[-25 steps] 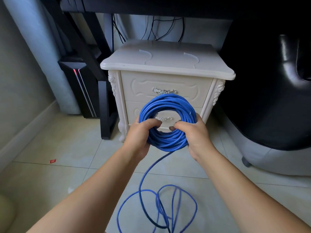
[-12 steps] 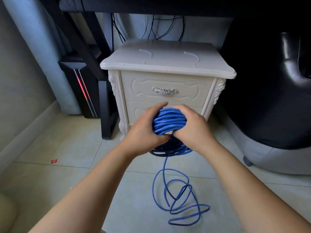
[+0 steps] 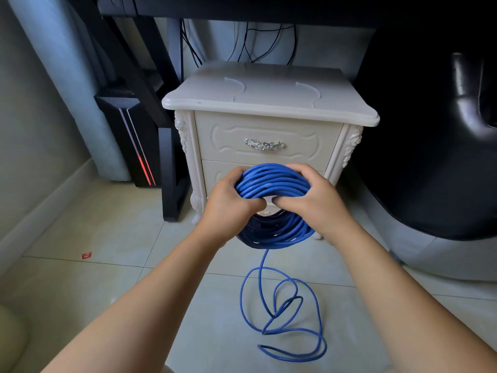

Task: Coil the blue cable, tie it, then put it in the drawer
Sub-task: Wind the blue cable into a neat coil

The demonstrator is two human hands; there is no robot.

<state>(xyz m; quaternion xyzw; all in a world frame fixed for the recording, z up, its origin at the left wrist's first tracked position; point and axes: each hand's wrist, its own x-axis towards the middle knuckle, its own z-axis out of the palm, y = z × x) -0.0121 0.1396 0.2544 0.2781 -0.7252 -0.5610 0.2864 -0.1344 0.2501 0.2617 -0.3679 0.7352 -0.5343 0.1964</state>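
Head cam view, the only one I had. The blue cable (image 3: 271, 181) was bunched into a fat coil, held up off the floor (image 3: 107, 238) right in front of the nightstand (image 3: 269, 103). My left hand (image 3: 228, 203) and right hand (image 3: 312, 200) were both curled round the top of the coil, one on each side, with the thumbs tucked through the middle and nearly meeting. A loose tail (image 3: 259, 268) hung from the bottom of the coil and lay in a few messy loops on the tiles between my arms.

My take: coiling wasn't finished. The trick would be keeping one hand clamped on the bundle while the other fed the tail round in same-size loops, shaking out those tangles first, and saving a bit of the end for the tie. The top drawer (image 3: 266, 130) was shut, so it needed a free hand on its handle (image 3: 264, 144) later.

No brands or writing I could read. The red scrap (image 3: 86, 255) on the floor was too small to make out.
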